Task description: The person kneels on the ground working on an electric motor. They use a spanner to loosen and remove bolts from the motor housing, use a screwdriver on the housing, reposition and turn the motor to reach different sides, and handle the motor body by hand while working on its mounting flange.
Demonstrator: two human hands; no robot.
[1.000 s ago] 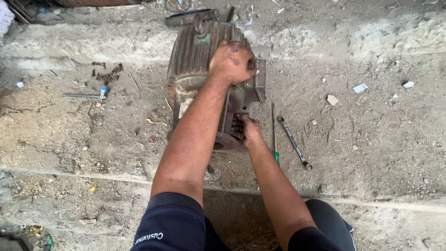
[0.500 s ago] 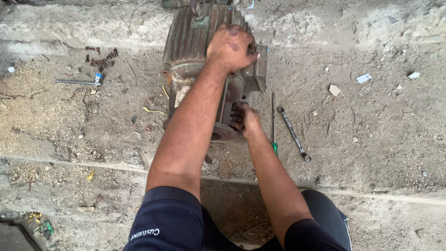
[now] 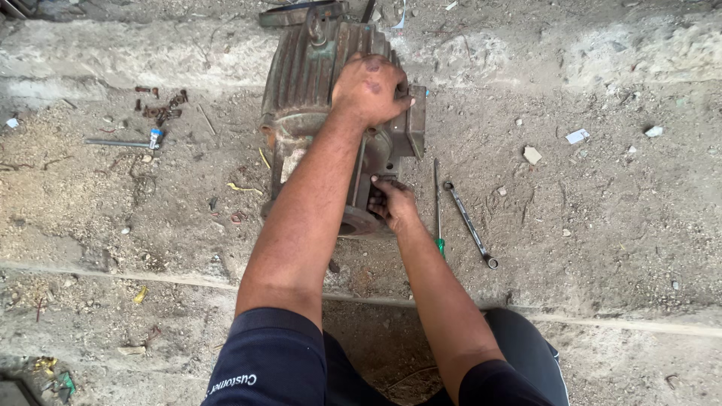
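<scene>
A rusty, ribbed electric motor (image 3: pixel 312 68) lies on dusty ground, its round end cover (image 3: pixel 361 222) facing me. My left hand (image 3: pixel 370 89) rests on top of the motor housing, fingers curled over its right side near the square terminal box (image 3: pixel 416 128). My right hand (image 3: pixel 391 201) is lower, fingers pressed against the end cover; what it grips is hidden. A screwdriver with a green handle (image 3: pixel 437 210) and a ring spanner (image 3: pixel 469 223) lie on the ground just right of that hand.
A small pile of rusty bolts (image 3: pixel 162 105) and a thin metal tool with a blue tip (image 3: pixel 124 142) lie to the left. Scraps and stones (image 3: pixel 532 155) dot the ground at right. A concrete step edge (image 3: pixel 150 274) runs across in front of me.
The view has shifted slightly, so the motor sits a little higher in frame. Both hands stay on the motor in the same places.
</scene>
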